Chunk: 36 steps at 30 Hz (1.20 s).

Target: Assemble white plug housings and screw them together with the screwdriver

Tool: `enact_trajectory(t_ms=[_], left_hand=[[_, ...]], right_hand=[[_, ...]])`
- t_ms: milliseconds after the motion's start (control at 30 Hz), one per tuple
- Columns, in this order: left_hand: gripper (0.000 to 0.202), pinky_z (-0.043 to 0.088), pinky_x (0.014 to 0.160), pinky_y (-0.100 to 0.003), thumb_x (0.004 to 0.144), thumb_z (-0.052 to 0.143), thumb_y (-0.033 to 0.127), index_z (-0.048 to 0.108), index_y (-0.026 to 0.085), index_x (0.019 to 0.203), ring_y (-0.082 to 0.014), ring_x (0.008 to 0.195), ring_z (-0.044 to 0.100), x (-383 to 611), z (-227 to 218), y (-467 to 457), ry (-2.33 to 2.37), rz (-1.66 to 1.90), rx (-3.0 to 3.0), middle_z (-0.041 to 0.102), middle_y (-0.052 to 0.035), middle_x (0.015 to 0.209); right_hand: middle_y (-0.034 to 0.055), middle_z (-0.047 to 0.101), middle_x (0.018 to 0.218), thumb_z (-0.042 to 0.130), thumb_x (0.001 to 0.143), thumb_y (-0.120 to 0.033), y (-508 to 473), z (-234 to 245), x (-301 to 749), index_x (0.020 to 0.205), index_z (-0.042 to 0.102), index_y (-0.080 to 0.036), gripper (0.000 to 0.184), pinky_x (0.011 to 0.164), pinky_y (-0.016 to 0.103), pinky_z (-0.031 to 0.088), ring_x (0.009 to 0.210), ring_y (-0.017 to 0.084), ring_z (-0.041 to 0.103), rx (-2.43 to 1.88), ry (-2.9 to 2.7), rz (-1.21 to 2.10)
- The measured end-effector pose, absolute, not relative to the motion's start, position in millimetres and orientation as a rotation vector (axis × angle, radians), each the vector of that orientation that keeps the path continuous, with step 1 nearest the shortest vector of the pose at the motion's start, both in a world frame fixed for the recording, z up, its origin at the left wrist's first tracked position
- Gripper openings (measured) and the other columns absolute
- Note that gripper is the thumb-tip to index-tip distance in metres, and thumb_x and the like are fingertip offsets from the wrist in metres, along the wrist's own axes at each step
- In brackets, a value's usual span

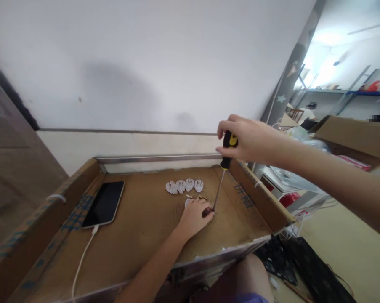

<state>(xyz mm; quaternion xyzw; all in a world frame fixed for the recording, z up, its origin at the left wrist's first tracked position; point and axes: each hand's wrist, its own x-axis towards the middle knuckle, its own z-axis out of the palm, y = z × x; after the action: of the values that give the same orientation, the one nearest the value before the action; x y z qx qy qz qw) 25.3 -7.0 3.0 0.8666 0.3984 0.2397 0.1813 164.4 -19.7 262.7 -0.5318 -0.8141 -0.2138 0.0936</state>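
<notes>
Our right hand point(238, 136) clasps the screwdriver point(220, 187), its tip beside our left hand point(193, 216), on the surface's point(142, 223) right half; we cannot tell what the left grip holds. Seemingly we're turning; the next move needs steady alignment.

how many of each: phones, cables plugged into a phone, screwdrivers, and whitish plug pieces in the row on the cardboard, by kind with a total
phone: 1
cable: 1
screwdriver: 1
whitish plug pieces in the row: 4
total: 7
</notes>
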Motion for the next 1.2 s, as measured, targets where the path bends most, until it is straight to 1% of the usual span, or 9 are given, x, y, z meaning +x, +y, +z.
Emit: enact_trajectory(t_ms=[200,267,400,467,633,733,1000,1100,1200], left_hand=[[0.002,0.038,0.079,-0.035,0.074,0.063,0.023,0.062,0.022,0.076,-0.0202,0.084,0.059,24.8,-8.2,-2.5,1.18,0.705,2.387,0.067,0.0,0.083],[0.003,0.038,0.078,-0.034,0.074,0.063,0.022,0.062,0.022,0.076,-0.02,0.084,0.059,25.3,-11.3,-0.6,1.191,0.714,2.37,0.067,-0.0001,0.084],[0.005,0.037,0.079,-0.033,0.074,0.06,0.02,0.063,0.022,0.078,-0.02,0.086,0.058,26.1,-8.5,-1.6,1.2,0.727,2.377,0.066,-0.0005,0.084],[0.004,0.037,0.079,-0.033,0.074,0.06,0.02,0.063,0.021,0.076,-0.0196,0.085,0.058,26.3,-5.3,-3.2,1.209,0.714,2.381,0.066,-0.0004,0.083],[0.003,0.036,0.079,-0.034,0.074,0.06,0.021,0.062,0.02,0.073,-0.0186,0.082,0.058,28.0,-0.4,-5.2,1.232,0.706,2.357,0.066,0.0005,0.08],[0.004,0.036,0.078,-0.032,0.072,0.062,0.019,0.061,0.019,0.068,-0.0172,0.078,0.058,29.1,-0.5,-4.7,1.256,0.718,2.319,0.065,0.0012,0.077],[0.007,0.036,0.076,-0.03,0.071,0.061,0.017,0.058,0.018,0.064,-0.0162,0.075,0.057,30.3,-5.1,-2.1,1.221,0.751,2.327,0.064,0.0014,0.072],[0.008,0.036,0.076,-0.03,0.072,0.061,0.018,0.058,0.018,0.064,-0.0159,0.074,0.057,29.8,-6.9,-3.2,1.212,0.763,2.33,0.064,0.0013,0.072],[0.008,0.036,0.077,-0.03,0.072,0.06,0.018,0.058,0.018,0.065,-0.016,0.075,0.058,30.0,-6.8,-4.8,1.217,0.773,2.331,0.064,0.0009,0.073]], right_hand=[[0.0024,0.06,0.093,0.055,0.074,-0.026,-36.4,268.1,154.0,0.097,0.057,-0.024,0.024,0.054,0.026,0.035,0.059,0.01,0.052,-1.419,-2.571,-0.372],[0.0008,0.063,0.08,0.057,0.076,-0.031,-42.0,267.1,151.6,0.088,0.058,-0.023,0.014,0.05,0.025,0.031,0.061,0.012,0.055,-1.498,-2.535,-0.448],[0.002,0.058,0.058,0.054,0.08,-0.043,-51.5,263.5,144.8,0.081,0.056,-0.02,0.023,0.044,0.027,0.017,0.053,0.017,0.055,-1.788,-2.371,-0.849],[0.0044,0.061,0.064,0.052,0.08,-0.041,-53.5,264.2,139.8,0.088,0.057,-0.018,0.025,0.044,0.027,0.018,0.056,0.018,0.058,-1.755,-2.404,-0.915],[0.0021,0.065,0.084,0.063,0.069,-0.025,-49.2,279.0,132.9,0.095,0.057,-0.021,0.026,0.049,0.026,0.031,0.066,0.015,0.06,-1.565,-2.757,-0.485],[0.0037,0.066,0.078,0.063,0.072,-0.029,-46.4,286.9,137.4,0.09,0.06,-0.02,0.021,0.05,0.027,0.03,0.069,0.018,0.06,-1.743,-2.678,-0.552],[0.007,0.059,0.06,0.049,0.079,-0.053,-48.9,278.5,147.3,0.076,0.058,-0.017,0.037,0.045,0.027,0.022,0.056,0.019,0.056,-2.003,-2.396,-0.866],[0.0077,0.059,0.066,0.047,0.081,-0.047,-48.7,271.1,150.2,0.079,0.056,-0.016,0.032,0.046,0.027,0.02,0.057,0.018,0.055,-1.973,-2.323,-0.912],[0.0056,0.062,0.086,0.055,0.075,-0.038,-47.0,267.2,161.7,0.097,0.053,-0.017,0.03,0.046,0.026,0.022,0.055,0.012,0.051,-1.75,-2.475,-0.708]])
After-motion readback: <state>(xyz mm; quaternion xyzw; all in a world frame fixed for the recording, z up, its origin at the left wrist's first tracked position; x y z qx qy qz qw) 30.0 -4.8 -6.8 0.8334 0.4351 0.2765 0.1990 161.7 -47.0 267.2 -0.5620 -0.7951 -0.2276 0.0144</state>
